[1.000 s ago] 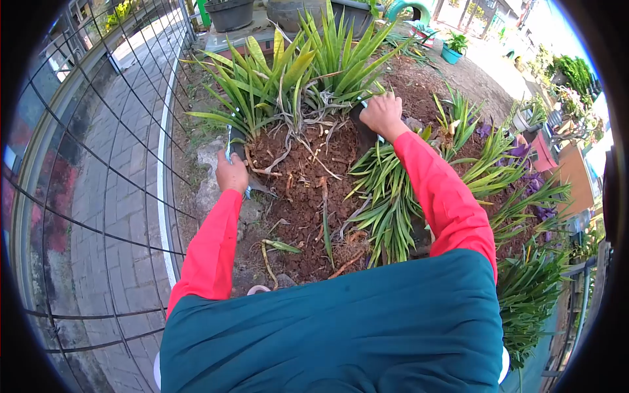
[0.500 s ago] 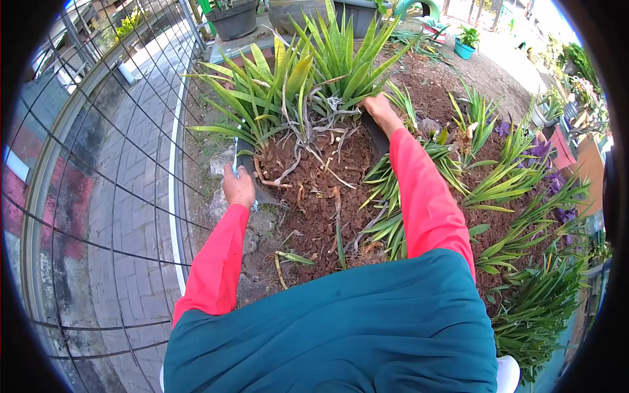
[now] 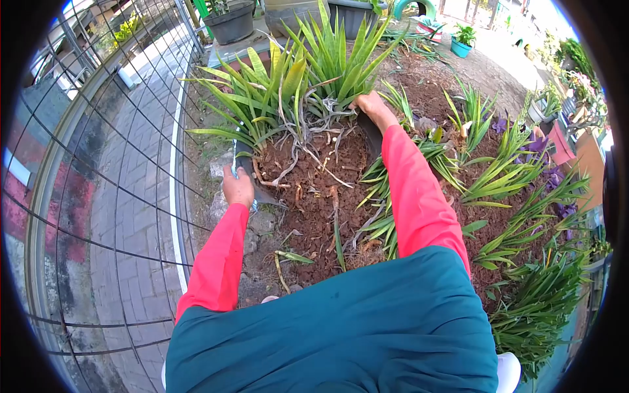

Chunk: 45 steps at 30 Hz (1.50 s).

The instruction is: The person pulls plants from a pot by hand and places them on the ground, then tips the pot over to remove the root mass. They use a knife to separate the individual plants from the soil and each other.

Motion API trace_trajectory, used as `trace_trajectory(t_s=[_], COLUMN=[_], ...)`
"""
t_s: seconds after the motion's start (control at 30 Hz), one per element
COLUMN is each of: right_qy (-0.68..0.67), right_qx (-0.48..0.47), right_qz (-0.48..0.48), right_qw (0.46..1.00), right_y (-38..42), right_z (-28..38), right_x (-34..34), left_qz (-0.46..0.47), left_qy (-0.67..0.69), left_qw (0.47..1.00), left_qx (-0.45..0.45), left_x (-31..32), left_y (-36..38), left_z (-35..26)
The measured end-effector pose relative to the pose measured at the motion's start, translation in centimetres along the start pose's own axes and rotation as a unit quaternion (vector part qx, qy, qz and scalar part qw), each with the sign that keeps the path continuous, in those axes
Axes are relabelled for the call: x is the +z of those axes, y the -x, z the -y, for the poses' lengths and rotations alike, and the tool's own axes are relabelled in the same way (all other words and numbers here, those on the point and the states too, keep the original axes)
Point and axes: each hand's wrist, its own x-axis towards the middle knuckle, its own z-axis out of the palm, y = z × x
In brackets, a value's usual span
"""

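Spiky green plants (image 3: 334,62) lean away at the top centre, with dry roots and reddish-brown soil (image 3: 314,196) spread on my side of them. A dark pot rim (image 3: 371,136) curves round the right side of this soil. My right hand (image 3: 372,108) is closed on that rim, beside the base of the plants; its fingertips are partly hidden. On the left, my left hand (image 3: 237,186) is at the dark left edge of the pot, with a bit of light blue material at its fingers. Its fingers are bent, and their grip is partly hidden.
A wire mesh fence (image 3: 111,196) runs down the left, beside a paved path (image 3: 131,242). Large dark pots (image 3: 230,25) stand at the top. Cut leafy plants (image 3: 495,190) lie over soil at the right. A small teal pot (image 3: 460,47) stands farther back.
My right hand and sleeve have shifted slightly left, along with the plants and pot rim. My left hand has barely moved.
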Motion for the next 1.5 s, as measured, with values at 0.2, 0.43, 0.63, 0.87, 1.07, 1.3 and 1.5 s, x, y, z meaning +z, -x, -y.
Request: trace_trajectory(t_s=[0.2, 0.43, 0.63, 0.87, 1.07, 1.3, 1.5], right_qy=[-0.176, -0.543, -0.454, -0.449, -0.514, -0.242, -0.276], right_qx=[0.102, 0.046, 0.033, -0.016, 0.014, 0.058, 0.044], right_qz=[-0.155, -0.283, -0.313, -0.335, -0.358, -0.280, -0.325], right_qw=[0.967, 0.789, 0.834, 0.829, 0.780, 0.927, 0.904], right_y=[2.6, 3.2, 4.2, 10.3, 16.8, 31.6, 37.8], right_z=[0.6, 0.9, 0.9, 0.3, -1.2, 2.6, 7.2], right_x=[1.1, 2.7, 5.0, 6.3, 6.7, 6.5, 2.1], left_qz=[-0.001, -0.004, 0.010, 0.012, 0.004, 0.005, 0.016], left_qy=[0.002, 0.001, -0.033, -0.030, -0.037, -0.059, -0.025], left_qw=[1.000, 1.000, 0.999, 0.997, 0.996, 0.993, 0.996], left_qx=[-0.003, -0.014, -0.031, -0.076, -0.085, -0.098, -0.088], left_x=[0.5, 0.2, -0.2, -0.4, -0.1, 0.2, -0.1], left_y=[-0.2, -0.4, 0.0, 0.3, 0.3, 0.2, 0.3], left_z=[0.5, 0.4, -0.6, -1.9, -2.0, -1.5, -1.5])
